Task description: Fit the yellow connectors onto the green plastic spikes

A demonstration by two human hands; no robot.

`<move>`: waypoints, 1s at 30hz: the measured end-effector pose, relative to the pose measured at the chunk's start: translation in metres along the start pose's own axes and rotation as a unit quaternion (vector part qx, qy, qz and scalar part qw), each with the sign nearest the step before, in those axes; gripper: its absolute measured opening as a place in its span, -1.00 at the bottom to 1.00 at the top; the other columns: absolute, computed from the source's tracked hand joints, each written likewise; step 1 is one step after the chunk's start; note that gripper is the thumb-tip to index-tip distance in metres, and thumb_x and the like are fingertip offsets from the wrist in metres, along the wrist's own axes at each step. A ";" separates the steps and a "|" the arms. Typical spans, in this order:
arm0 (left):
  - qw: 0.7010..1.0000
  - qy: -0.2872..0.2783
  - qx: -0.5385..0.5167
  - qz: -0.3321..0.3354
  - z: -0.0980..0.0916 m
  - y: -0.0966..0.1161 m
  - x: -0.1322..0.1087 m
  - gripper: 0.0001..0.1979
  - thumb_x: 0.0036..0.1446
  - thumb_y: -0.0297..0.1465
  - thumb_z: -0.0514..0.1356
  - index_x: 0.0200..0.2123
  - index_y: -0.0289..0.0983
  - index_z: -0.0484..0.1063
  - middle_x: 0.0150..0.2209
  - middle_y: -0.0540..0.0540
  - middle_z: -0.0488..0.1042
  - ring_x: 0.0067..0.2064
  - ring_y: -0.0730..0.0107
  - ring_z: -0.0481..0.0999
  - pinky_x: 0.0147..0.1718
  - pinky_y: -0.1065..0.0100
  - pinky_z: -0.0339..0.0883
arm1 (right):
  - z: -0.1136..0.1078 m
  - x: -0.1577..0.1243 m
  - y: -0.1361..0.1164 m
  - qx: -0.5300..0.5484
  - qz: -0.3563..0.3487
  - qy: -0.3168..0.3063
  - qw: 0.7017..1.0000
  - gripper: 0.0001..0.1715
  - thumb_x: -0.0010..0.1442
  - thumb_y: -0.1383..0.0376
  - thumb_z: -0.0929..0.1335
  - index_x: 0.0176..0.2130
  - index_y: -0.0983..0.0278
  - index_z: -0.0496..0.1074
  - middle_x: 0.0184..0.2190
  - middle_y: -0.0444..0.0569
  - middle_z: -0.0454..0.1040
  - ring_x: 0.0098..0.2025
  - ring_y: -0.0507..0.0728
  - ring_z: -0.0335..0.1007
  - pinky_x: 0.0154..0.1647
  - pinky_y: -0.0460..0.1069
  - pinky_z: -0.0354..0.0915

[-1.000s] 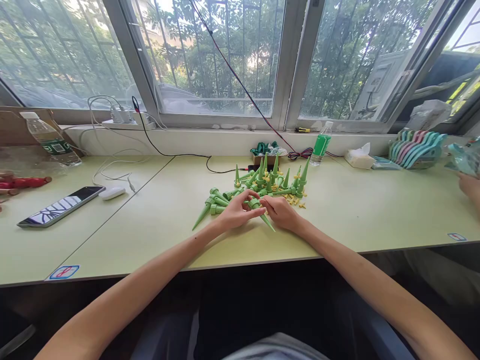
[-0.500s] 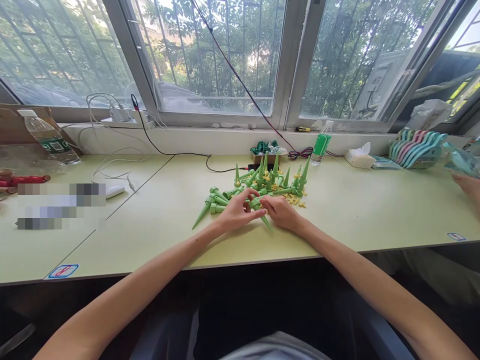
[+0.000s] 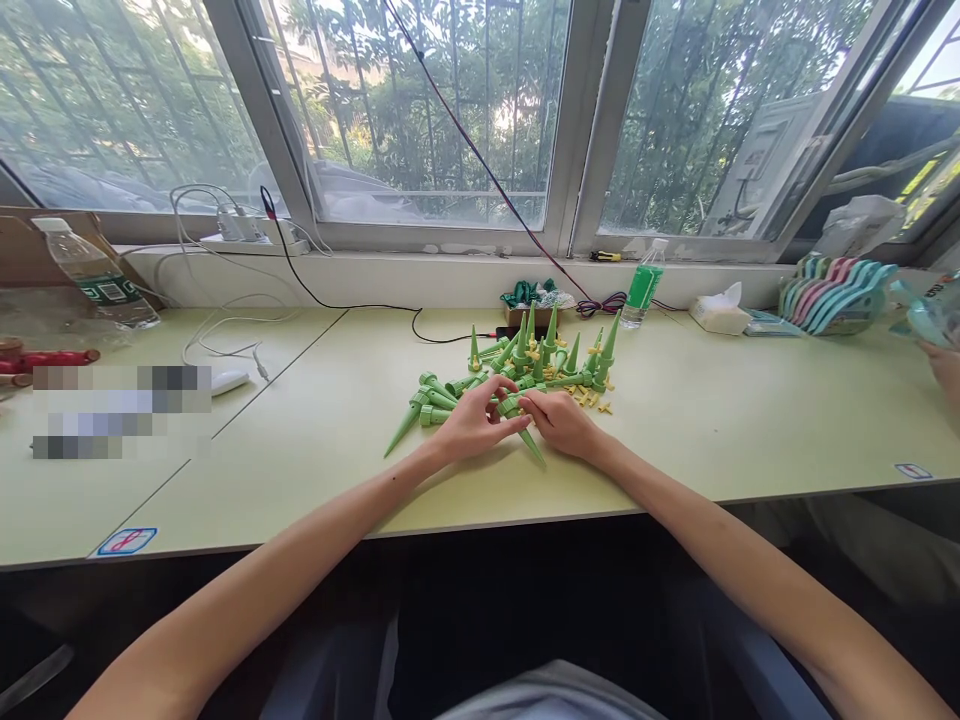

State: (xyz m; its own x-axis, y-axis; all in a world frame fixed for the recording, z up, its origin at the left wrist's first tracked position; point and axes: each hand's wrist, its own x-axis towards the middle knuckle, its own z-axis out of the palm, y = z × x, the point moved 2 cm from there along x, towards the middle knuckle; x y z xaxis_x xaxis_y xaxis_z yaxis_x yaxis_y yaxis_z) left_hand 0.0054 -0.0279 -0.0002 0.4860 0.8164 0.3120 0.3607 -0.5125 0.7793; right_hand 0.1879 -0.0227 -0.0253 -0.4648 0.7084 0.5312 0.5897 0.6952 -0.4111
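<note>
Between my hands a green spike (image 3: 531,442) points down toward the front edge of the table, its ringed cap end at my fingers. My left hand (image 3: 480,418) curls around the cap end from the left, thumb and fingers gripping it. On the other side my right hand (image 3: 559,420) is closed, fingertips pressed at the same cap; a small yellow bit shows near them. Just behind lies a pile of green spikes (image 3: 604,362), some upright, some on their sides. Yellow pieces (image 3: 589,397) are scattered at its right. Another green spike (image 3: 403,428) lies at the pile's left end.
A green-labelled bottle (image 3: 643,286), a tissue box (image 3: 720,312) and pastel plastic pieces (image 3: 836,295) stand along the back. A small box (image 3: 535,305) sits behind the pile. Left are cables, a bottle (image 3: 105,275) and red parts (image 3: 56,360). Another person's hand (image 3: 943,368) shows far right.
My hands and the spike between them have barely moved. At the far right, the other person's hand and the clear bag in it have shifted slightly.
</note>
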 end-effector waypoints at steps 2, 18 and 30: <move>1.000 0.003 -0.002 0.001 0.000 0.000 0.000 -0.51 0.09 -0.08 0.33 -0.04 -0.25 0.36 -0.23 0.00 0.30 -0.49 0.61 0.23 -0.48 0.46 0.21 | 0.001 0.000 0.000 -0.002 0.000 0.000 1.000 -0.57 0.48 0.14 0.12 -0.41 0.23 0.22 -0.58 -0.14 0.25 -0.56 0.02 0.08 -0.45 -0.05 0.01; 1.000 0.015 -0.015 0.015 0.002 -0.005 0.003 -0.59 0.09 -0.08 0.31 -0.15 -0.28 0.47 -0.20 -0.07 0.44 -0.45 0.56 0.31 -0.50 0.45 0.28 | 0.002 0.000 0.002 -0.008 -0.004 0.001 1.000 -0.54 0.49 0.13 0.12 -0.40 0.23 0.25 -0.57 -0.13 0.29 -0.55 0.02 0.11 -0.44 -0.07 0.01; 0.999 0.028 -0.023 0.027 0.003 -0.007 0.004 -0.61 0.12 -0.10 0.31 -0.17 -0.30 0.48 -0.19 -0.06 0.41 -0.46 0.60 0.28 -0.48 0.43 0.29 | 0.000 0.000 0.001 -0.002 -0.002 0.003 1.000 -0.59 0.48 0.16 0.14 -0.41 0.22 0.22 -0.56 -0.14 0.28 -0.54 0.03 0.11 -0.43 -0.05 0.01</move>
State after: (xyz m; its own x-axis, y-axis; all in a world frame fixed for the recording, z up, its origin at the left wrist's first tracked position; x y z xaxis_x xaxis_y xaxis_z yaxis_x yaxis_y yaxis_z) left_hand 0.0071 -0.0215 -0.0059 0.4576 0.8024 0.3831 0.2979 -0.5443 0.7842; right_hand 0.1882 -0.0223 -0.0258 -0.4630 0.7051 0.5371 0.5909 0.6972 -0.4059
